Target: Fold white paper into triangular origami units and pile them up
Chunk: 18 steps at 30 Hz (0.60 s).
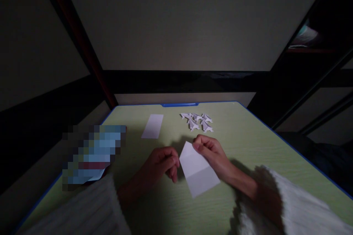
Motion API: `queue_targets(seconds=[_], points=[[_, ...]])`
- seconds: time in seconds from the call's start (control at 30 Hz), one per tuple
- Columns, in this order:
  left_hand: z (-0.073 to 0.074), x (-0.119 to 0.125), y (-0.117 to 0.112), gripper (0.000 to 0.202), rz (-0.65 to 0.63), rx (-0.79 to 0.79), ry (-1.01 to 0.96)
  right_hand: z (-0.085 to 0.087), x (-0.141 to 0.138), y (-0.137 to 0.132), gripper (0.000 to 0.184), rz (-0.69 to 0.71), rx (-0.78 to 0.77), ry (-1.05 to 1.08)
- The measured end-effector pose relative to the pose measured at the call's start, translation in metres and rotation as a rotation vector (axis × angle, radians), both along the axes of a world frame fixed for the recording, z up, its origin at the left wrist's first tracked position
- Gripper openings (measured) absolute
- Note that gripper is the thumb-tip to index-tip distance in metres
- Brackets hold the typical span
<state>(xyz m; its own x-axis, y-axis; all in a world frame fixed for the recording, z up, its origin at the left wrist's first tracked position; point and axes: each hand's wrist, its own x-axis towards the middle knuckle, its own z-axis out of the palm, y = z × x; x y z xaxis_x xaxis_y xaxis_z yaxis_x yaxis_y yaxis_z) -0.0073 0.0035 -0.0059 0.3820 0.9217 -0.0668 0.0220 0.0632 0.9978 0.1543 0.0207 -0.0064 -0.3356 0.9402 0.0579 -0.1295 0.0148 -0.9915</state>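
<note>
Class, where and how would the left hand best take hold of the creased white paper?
Probably by its left edge, coming from the left: a light pinch on the thin creased white paper. That straight edge looks mostly uncovered, with the left hand close beside it, while the right hand grips near the upper corner.

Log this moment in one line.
right hand: holding creased paper | left hand: curled at paper's edge, contact unclear | table: rectangular sheet, folded paper figures

Behind the held paper (pixel 198 170), on the table (pixel 242 132), a loose sheet (pixel 153 126) lies left of paper figures (pixel 196 117).
</note>
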Motion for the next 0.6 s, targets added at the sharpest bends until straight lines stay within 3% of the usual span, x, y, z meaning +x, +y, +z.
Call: queue_targets(seconds=[0.33,0.6], points=[[-0.0049,0.0017,0.0,0.026,-0.031,0.018,0.072,-0.0038,-0.0009,-0.0024,0.032,0.085,0.037,-0.055],[0.002,0.0023,-0.0056,0.026,0.094,0.128,0.223,-0.0069,-0.0024,0.0019,0.041,0.043,0.07,-0.112]])
